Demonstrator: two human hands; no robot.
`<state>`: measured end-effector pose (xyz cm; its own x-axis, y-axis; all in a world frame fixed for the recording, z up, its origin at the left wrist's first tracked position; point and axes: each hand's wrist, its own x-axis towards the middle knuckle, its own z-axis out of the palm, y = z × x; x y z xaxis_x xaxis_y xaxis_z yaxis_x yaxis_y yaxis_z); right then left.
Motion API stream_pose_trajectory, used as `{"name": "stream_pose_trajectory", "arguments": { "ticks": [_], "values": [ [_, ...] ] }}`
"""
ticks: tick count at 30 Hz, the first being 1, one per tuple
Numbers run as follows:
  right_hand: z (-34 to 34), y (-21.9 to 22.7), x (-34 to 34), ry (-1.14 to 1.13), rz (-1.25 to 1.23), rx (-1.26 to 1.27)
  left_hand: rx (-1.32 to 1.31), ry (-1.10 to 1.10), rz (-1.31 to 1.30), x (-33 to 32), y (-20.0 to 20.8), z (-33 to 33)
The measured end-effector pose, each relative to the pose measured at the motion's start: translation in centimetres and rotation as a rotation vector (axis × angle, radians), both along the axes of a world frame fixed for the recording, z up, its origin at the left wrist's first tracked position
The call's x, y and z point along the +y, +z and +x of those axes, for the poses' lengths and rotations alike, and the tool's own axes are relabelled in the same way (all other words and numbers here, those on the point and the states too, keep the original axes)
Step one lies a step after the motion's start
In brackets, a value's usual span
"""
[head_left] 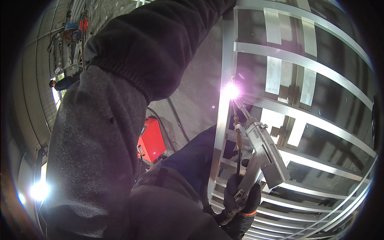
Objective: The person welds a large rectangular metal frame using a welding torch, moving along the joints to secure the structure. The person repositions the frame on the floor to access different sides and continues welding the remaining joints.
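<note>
My right hand (242,200), in a dark glove with an orange-trimmed cuff, is closed round the handle of a silver-grey handheld welding gun (262,146). The gun's nozzle points up and left, to a bright white-violet glow (231,92) on a metal frame (225,52). There the glare hides the exact joint, close to where a crossbar meets the long side rail. Beside the nozzle runs a thin wire guide (238,136) with a brass-coloured fitting and a black cable. My left arm, in a grey sleeve with a dark oversleeve (160,44), reaches across the top; its hand is out of sight.
Many parallel bars (320,124) of the frame spread to the right. A red box-shaped machine (153,140) stands on the floor beyond my legs, with cables near it. Far left are another person (66,83), cluttered equipment (72,44) and a bright lamp-like light (40,191).
</note>
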<state>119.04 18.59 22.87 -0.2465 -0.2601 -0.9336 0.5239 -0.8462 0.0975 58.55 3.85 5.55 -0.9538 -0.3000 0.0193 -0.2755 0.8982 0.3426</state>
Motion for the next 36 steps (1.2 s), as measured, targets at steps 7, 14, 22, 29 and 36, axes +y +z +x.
{"name": "stream_pose_trajectory", "arguments": {
  "ticks": [7,14,22,29,36],
  "values": [
    [-0.6,0.6,0.6,0.059,-0.037,0.087,-0.003,0.004,0.008,0.1,0.1,0.1],
    [-0.9,0.7,0.4,0.160,0.086,0.170,-0.003,0.008,0.016,0.0,0.1,0.2],
    [-0.1,1.2,0.2,-0.086,-0.116,0.119,-0.002,0.013,0.024,0.2,0.2,0.3],
    [0.6,1.3,0.6,-0.257,-0.246,0.108,0.003,0.019,0.038,0.2,0.3,0.5],
    [-0.5,3.0,0.9,-0.378,-0.082,0.136,0.001,0.031,0.060,0.3,0.8,0.7]
  ]
}}
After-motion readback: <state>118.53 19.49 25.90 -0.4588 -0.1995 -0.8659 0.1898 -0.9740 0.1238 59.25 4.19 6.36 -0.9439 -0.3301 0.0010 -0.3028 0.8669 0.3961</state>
